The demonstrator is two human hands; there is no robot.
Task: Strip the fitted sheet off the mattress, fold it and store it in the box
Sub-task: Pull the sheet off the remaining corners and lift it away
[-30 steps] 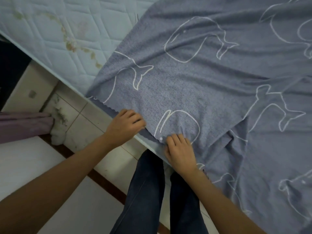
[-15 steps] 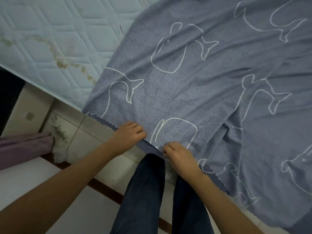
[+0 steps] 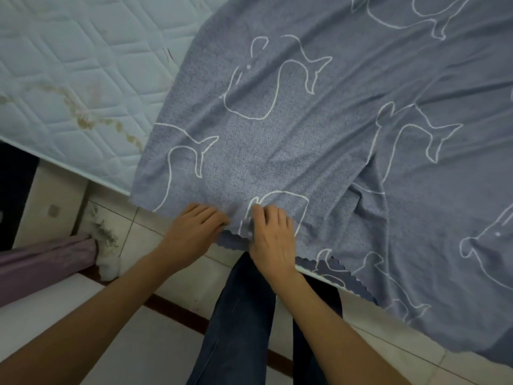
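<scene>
Grey sheet (image 3: pixel 319 151) spreads beyond left hand (image 3: pixel 194 232), right hand (image 3: pixel 273 240) gripping it.

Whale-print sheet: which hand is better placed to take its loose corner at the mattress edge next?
Probably left. The left hand grips the whale-print sheet nearest that corner; the right hand holds it farther along.

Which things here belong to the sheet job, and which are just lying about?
Job:
sheet
mattress, partly bared
left hand and right hand, both gripping the sheet's near hem

Lying about:
purple cloth, low at left
tiled floor
</scene>
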